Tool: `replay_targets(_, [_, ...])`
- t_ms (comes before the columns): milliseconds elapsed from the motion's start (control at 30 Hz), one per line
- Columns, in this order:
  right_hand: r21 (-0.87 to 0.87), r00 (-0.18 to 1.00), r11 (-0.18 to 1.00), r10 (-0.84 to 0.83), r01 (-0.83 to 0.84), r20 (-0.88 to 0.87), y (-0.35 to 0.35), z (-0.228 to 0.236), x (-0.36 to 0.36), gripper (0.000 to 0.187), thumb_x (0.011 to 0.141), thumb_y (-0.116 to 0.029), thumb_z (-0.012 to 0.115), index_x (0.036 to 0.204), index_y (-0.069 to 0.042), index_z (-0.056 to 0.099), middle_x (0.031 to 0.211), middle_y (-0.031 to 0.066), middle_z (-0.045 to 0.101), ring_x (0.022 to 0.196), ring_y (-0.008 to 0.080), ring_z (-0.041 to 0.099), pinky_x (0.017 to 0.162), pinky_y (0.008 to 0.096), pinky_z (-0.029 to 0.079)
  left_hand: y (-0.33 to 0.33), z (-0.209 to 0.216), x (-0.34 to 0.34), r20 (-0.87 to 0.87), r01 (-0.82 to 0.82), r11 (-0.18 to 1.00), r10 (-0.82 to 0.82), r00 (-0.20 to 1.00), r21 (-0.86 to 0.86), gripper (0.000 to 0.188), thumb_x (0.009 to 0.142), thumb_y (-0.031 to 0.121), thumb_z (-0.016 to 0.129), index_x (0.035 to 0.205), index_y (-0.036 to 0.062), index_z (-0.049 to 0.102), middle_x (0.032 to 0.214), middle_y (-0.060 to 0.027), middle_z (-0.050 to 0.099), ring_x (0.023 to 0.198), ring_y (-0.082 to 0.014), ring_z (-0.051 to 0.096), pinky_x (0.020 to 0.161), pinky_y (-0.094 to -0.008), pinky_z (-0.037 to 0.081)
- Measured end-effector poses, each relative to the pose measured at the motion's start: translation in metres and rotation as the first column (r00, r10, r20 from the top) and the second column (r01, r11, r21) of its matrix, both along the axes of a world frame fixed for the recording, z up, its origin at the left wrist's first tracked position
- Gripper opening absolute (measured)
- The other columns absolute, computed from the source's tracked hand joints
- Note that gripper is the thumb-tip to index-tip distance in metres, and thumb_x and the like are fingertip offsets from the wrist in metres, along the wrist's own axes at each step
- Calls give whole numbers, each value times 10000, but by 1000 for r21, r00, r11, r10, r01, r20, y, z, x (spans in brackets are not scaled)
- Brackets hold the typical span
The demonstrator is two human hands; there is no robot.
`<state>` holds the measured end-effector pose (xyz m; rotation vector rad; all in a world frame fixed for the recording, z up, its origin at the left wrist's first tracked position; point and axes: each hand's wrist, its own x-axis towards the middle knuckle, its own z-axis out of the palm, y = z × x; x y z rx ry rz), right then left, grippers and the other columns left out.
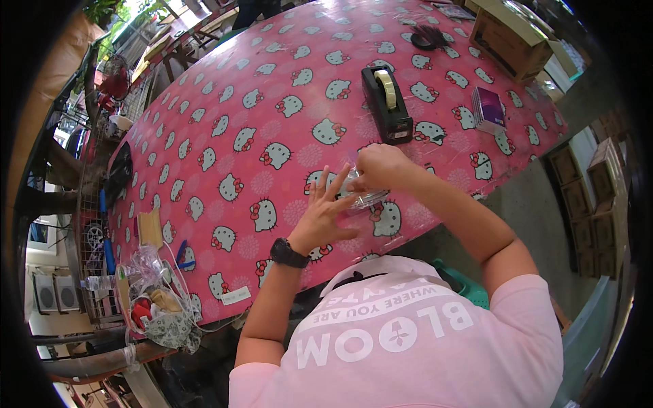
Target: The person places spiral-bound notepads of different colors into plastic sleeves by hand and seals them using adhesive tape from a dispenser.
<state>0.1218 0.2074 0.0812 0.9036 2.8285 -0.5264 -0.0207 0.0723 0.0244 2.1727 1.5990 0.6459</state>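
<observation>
A clear, shiny plastic packet [369,198] lies on the pink patterned tabletop [299,109] close in front of me. My right hand [384,166] is curled over its upper part, fingertips pinched together at the plastic; what lies under them is partly hidden. On the packet's left side my left hand [328,212] is spread, its fingertips touching or just beside the plastic, and it grips nothing. A dark watch is on my left wrist. Just beyond my right hand stands a black tape dispenser [389,115] with a roll of clear tape.
A stack of purple packs [488,110] sits at the right, with an open cardboard box [510,37] behind it and a dark bristly bundle [428,37] nearby. At the left edge are a bag of odds and ends [166,319] and a blue-handled tool [185,256].
</observation>
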Motion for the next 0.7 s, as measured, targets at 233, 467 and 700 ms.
replay_targets(233, [64, 996, 995, -82, 80, 29, 24, 8, 43, 430, 603, -426, 763, 805, -57, 669, 784, 96, 624, 788, 249, 625, 670, 346, 495, -2, 6, 2, 73, -9, 998, 5, 997, 57, 830, 491, 257, 823, 1260, 264, 509, 1499, -74, 120, 1351, -417, 65, 1032, -611, 144])
replay_targets(467, [124, 587, 972, 221, -201, -779, -23, -33, 54, 153, 666, -104, 708, 810, -100, 657, 769, 45, 520, 801, 220, 525, 720, 326, 434, 7, -28, 18, 70, -197, 816, 189, 979, 543, 521, 634, 161, 773, 1132, 161, 619, 1280, -129, 511, 1289, -342, 322, 1030, -468, 269])
replay_targets(700, [-592, 430, 802, -563, 78, -706, 6, -35, 58, 286, 764, -177, 688, 1010, -40, 635, 923, 26, 591, 867, 142, 527, 775, 280, 424, 13, 22, 22, 504, -478, 824, 286, 815, 305, 160, 711, 130, 725, 863, 86, 701, 1115, -111, 603, 1168, -293, 452, 958, -397, 351])
